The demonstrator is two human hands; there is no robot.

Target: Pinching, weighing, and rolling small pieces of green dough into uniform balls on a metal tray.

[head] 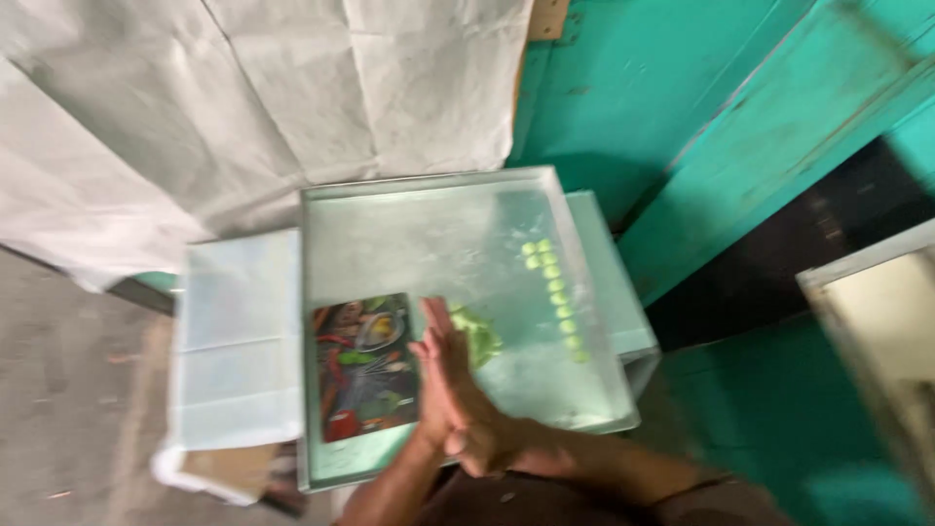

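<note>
From the head camera, we press our left hand and right hand flat together, palm to palm, holding nothing visible, over a metal tray. Green dough lies just beyond our fingertips; small green dough balls line up farther right.

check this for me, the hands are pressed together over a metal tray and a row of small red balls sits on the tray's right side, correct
Not quite: the balls are not red. The head view shows a row of small green balls on the right side of the metal tray. The rest holds: the left hand and right hand are pressed together, palm to palm, over that tray.
</note>
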